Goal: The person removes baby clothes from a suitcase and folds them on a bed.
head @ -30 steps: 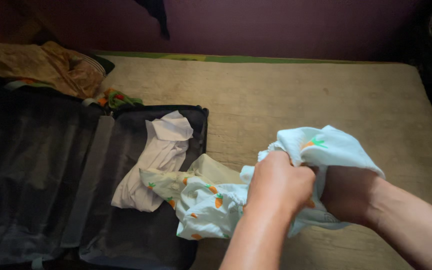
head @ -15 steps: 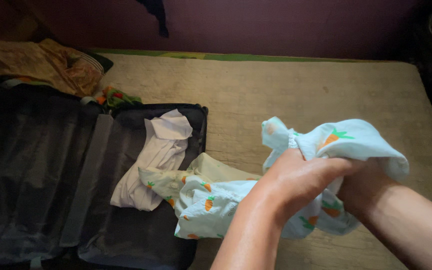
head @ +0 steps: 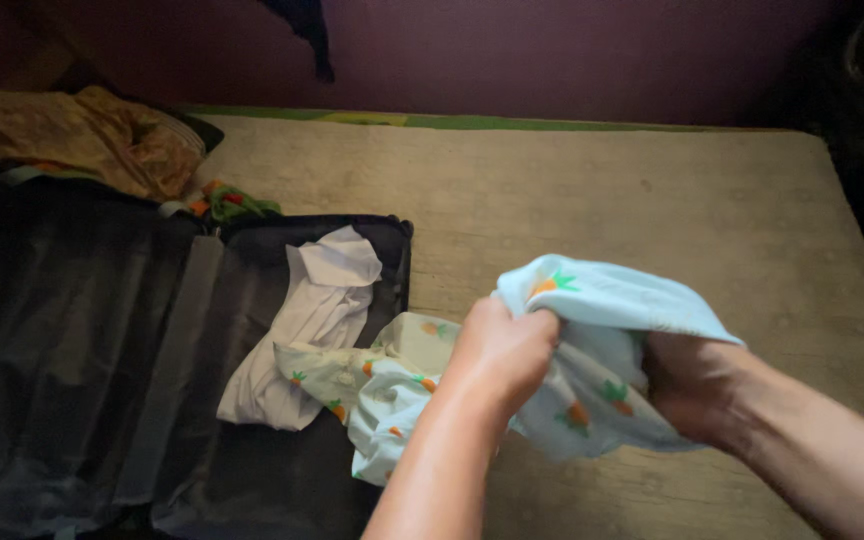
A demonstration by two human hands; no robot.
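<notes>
Two hands grip one soft pale-blue carrot-print garment (head: 602,350) above the mattress's (head: 652,200) near edge: the left hand (head: 502,350) fisted on its upper hem, the right hand (head: 692,385) half buried in folds, fingers hidden. Its tail drapes into one open black suitcase (head: 102,350) at the left edge, beside one crumpled white cloth (head: 302,320). At the far left corner lies one rumpled yellow-brown fabric heap (head: 82,135).

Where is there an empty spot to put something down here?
The bed surface is bare behind both hands, up to the dark wall, and along its right edge. The left half of the open suitcase is bare too. It is crowded where the white cloth and carrot-print cloth lie, and by the yellow clothes pile.
</notes>
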